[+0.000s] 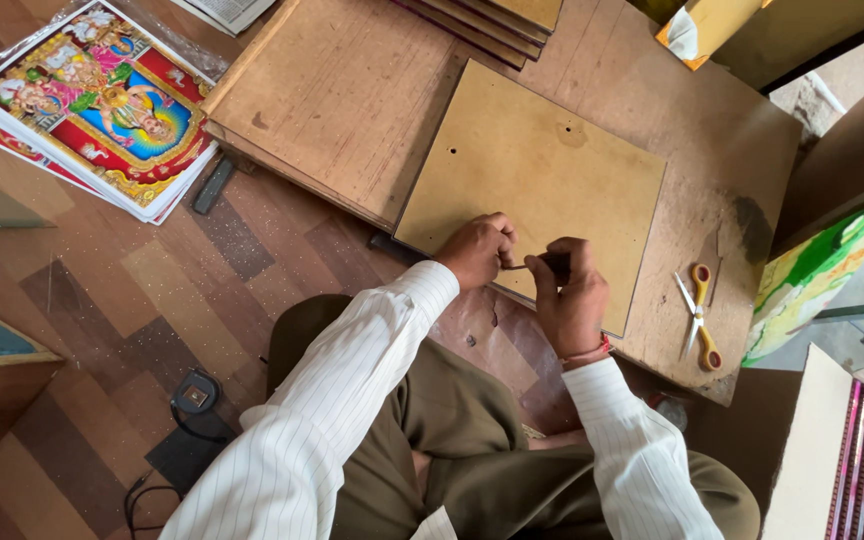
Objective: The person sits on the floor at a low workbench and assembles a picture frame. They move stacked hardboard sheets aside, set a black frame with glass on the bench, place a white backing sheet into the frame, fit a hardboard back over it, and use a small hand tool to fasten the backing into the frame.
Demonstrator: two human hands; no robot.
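A square tan backing board (537,175) lies flat on a low brown work board (672,120). My left hand (479,250) rests on the board's near edge, its fingers pinched on a thin metal piece, possibly a nail or pin. My right hand (572,300) grips a small dark tool (555,265) that touches the same thin piece at the board's edge. Both hands meet over the near edge. White striped sleeves cover my arms.
Yellow-handled scissors (698,315) lie on the work board to the right. A stack of colourful prints (102,105) sits on the floor at upper left. More boards (492,20) are stacked at the top. A black device with cable (194,392) lies on the floor.
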